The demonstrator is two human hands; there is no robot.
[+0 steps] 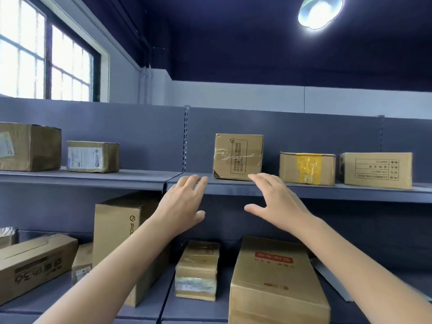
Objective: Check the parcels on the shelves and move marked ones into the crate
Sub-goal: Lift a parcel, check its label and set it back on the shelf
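Note:
A small square cardboard parcel [238, 156] with clear tape and a printed frame stands on the upper shelf [304, 191]. My left hand [184, 202] is raised just left of and below it, fingers straight at the shelf's front edge. My right hand [275, 202] is spread below the parcel's right corner, fingertips near its bottom edge. Neither hand holds anything. To the right sit a parcel with yellow tape [307, 169] and a parcel with a printed table [376, 170]. No crate is in view.
Two more parcels [30, 147] [92, 156] stand on the upper shelf at the left. The lower shelf holds a tall box [119, 230], a flat long box [35, 263], a taped stack [197, 270] and a large box with a red label [275, 281].

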